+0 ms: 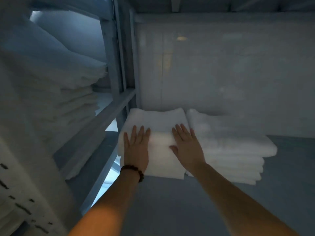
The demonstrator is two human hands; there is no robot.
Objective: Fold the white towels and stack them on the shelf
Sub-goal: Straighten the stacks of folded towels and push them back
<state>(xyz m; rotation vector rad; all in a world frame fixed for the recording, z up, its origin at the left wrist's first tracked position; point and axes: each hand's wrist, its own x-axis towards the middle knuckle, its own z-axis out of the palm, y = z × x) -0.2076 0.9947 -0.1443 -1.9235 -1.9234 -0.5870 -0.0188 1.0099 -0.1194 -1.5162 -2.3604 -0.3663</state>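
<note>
**Soft towels: lift from underneath, not the top**

The bare shelf (170, 201) runs in front of the towel stack (162, 121). My left hand (136, 147) and right hand (186, 147) lie flat on top of it, fingers straight, a bit apart, gripping nothing. It looks light, squishy and slump-prone, so I'd scoop under both side edges. A second pile (230, 150) sits just right of the stack.

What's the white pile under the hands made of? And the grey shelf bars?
Towel pile: soft, matte cloth, probably terry cotton; its folded edges look plump and fuzzy. Shelf bars: probably painted metal, straight, thin, smooth grey-blue.
</note>
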